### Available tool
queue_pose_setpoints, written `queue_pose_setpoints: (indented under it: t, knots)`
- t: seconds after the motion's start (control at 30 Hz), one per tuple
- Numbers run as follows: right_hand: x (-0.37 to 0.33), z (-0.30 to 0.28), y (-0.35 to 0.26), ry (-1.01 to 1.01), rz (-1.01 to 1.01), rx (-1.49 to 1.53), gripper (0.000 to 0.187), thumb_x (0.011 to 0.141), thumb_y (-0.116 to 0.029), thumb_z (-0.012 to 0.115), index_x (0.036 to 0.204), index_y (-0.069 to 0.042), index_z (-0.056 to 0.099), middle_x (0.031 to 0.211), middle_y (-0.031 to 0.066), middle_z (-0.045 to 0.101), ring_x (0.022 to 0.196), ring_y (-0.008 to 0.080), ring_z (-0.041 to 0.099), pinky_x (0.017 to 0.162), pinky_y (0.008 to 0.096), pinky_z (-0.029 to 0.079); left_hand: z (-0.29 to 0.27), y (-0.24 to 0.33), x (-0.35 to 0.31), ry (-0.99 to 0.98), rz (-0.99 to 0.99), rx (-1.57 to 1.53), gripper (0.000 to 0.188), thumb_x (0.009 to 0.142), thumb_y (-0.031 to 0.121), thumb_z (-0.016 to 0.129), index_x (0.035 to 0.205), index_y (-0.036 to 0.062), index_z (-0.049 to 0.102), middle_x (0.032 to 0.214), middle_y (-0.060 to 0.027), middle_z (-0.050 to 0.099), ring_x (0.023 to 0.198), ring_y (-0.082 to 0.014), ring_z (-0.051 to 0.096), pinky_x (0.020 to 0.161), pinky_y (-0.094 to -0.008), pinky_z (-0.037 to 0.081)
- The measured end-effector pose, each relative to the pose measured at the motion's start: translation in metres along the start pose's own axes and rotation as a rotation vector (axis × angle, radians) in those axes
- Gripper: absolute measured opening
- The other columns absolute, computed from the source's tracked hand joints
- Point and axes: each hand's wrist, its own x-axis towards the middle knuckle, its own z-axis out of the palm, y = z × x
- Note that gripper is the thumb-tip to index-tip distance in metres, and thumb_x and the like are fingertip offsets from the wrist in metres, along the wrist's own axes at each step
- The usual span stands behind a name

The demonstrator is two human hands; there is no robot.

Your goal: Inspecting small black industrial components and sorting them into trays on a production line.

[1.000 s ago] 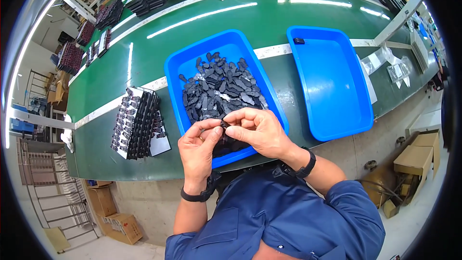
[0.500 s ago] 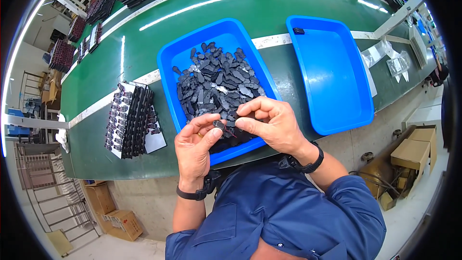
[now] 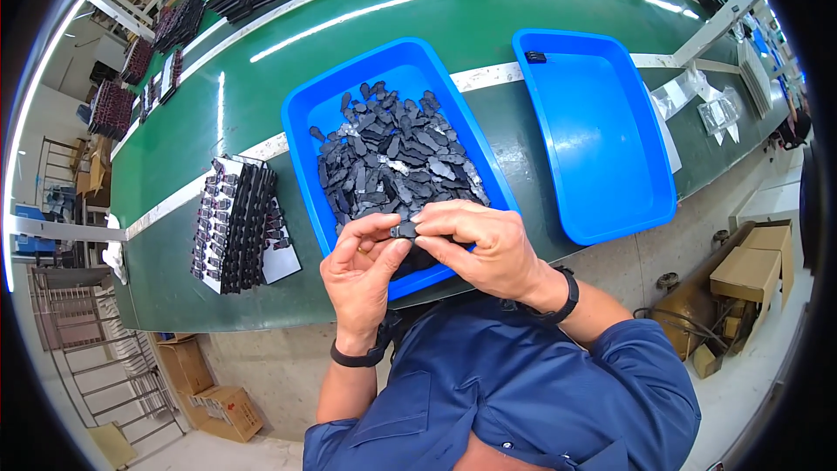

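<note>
Hands, two: left hand [image 3: 362,272] and right hand [image 3: 495,249], fingertips of both pinching one small black part [image 3: 404,230] between them, over the near end of the left blue tray [image 3: 299,153]. Blue trays, two, side by side, apart. Left one holds a heap of flat dark pieces [image 3: 397,144], too many to count, some whitish bits mixed in. Right blue tray [image 3: 602,153] has one small black clump [image 3: 536,58] in its far-left corner; items in it too small to count. One stack of white cards [image 3: 235,222] bearing black parts, left of the trays on the green table [image 3: 349,92]. Black wristbands, one per wrist.
</note>
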Motion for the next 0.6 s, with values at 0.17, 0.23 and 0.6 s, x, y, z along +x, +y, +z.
queue_pose_setpoints:
  t: [0.17,0.23,0.6]
  knots:
    - [-0.0023,0.0048,0.0012,-0.022,-0.020,-0.070,0.014,0.085,-0.004,0.080,0.098,0.000,0.076,0.104,0.0141,0.076,0.101,0.0287,0.075,0.085,0.0361,0.061,-0.0002,-0.0025,-0.0024,0.012,0.025,0.042,0.034,0.088,-0.015,0.074,0.120,-0.0058,0.068,0.124,-0.0138,0.068,0.109,-0.0172,0.068,0.095,-0.0288,0.059]
    - [-0.0018,0.0046,0.0004,-0.026,-0.027,-0.085,0.015,0.084,-0.004,0.080,0.098,0.000,0.076,0.104,0.0140,0.076,0.100,0.0282,0.075,0.085,0.0359,0.060,-0.0005,-0.0016,-0.0031,0.006,0.040,0.053,0.034,0.088,-0.015,0.073,0.120,-0.0061,0.068,0.125,-0.0146,0.068,0.109,-0.0176,0.068,0.095,-0.0291,0.059]
    - [0.0004,0.0056,0.0020,-0.031,-0.130,-0.176,0.016,0.081,-0.002,0.083,0.096,-0.001,0.078,0.103,0.0149,0.077,0.095,0.0265,0.076,0.080,0.0330,0.062,-0.0034,0.0036,-0.0038,0.018,-0.022,0.060,0.031,0.089,-0.013,0.073,0.120,-0.0086,0.070,0.120,-0.0175,0.072,0.105,-0.0188,0.071,0.093,-0.0290,0.060]
